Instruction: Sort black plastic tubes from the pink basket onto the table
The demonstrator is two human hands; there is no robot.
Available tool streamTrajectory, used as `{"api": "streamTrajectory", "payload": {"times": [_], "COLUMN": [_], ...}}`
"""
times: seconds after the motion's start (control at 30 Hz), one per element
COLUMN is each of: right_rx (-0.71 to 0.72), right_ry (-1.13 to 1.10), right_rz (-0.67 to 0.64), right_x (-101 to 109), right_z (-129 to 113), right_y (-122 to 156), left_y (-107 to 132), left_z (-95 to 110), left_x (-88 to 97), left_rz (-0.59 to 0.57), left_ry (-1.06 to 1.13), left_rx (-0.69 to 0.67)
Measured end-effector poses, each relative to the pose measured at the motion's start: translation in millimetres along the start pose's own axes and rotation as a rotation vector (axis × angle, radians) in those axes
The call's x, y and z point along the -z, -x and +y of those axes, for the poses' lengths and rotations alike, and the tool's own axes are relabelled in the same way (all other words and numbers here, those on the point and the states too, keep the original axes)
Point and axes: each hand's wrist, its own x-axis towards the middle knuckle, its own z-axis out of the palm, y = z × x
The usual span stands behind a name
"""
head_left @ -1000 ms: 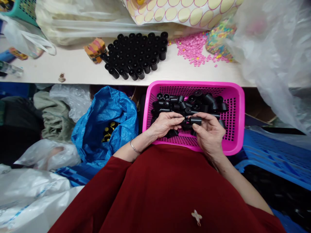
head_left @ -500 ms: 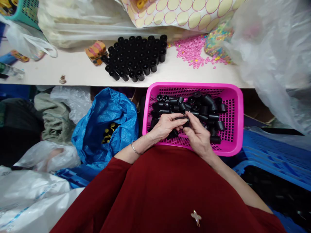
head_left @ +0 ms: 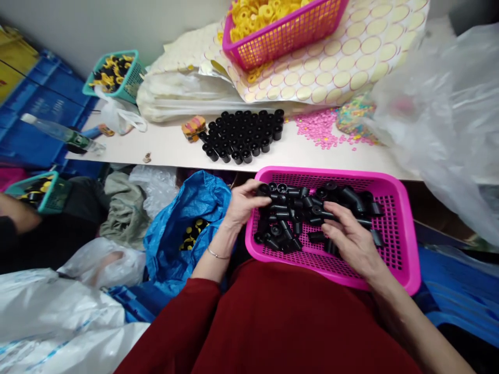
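Observation:
A pink basket [head_left: 405,244] rests on my lap and holds a loose heap of black plastic tubes [head_left: 307,208]. My left hand [head_left: 242,203] is at the basket's left rim, fingers curled round a black tube [head_left: 263,190]. My right hand [head_left: 351,240] lies over the heap near the basket's middle. Its fingers are stretched out to the left and apart, touching the tubes without gripping any. On the white table [head_left: 163,148] beyond the basket, a block of upright black tubes [head_left: 244,134] stands packed together.
Pink beads [head_left: 320,128] and a sheet of round stickers [head_left: 331,67] lie behind, with a pink basket of yellow parts [head_left: 280,23]. A blue bag [head_left: 187,223] is left of my knees. Clear plastic [head_left: 440,119] hangs at right. Another person's arm [head_left: 15,218] and a teal basket [head_left: 37,189] are at far left.
My hands, joined on a tube over the basket, have parted. The left went to the left rim with a tube; the right dropped onto the heap. The view tilted up.

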Motion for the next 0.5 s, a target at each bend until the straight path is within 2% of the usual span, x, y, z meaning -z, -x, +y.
{"api": "streamTrajectory", "payload": {"times": [0.1,0.13,0.2,0.33,0.5], "right_rx": [-0.04,-0.053,-0.08,-0.077,0.095], "right_ry": [-0.007,-0.001,0.013,0.068,0.336], "right_rz": [0.14,0.159,0.152,0.085,0.09], "right_x": [8.7,10.4,11.7,9.4,4.3], "right_z": [8.6,11.9,17.5,23.7,21.8], "right_y": [-4.0,-3.6,-0.8,6.4,5.0], "left_y": [-34.0,-46.3,-69.1,-100.9,-115.2], "left_z": [4.0,3.1,-0.5,-6.4,-5.7], "left_x": [34.4,45.3,64.4,88.5,102.7], "left_rz": [0.415,0.526,0.671,0.749,0.636], "left_ry": [-0.023,-0.055,-0.133,-0.344,-0.549], "left_rx": [-0.123,-0.152,-0.175,-0.202,-0.212]}}
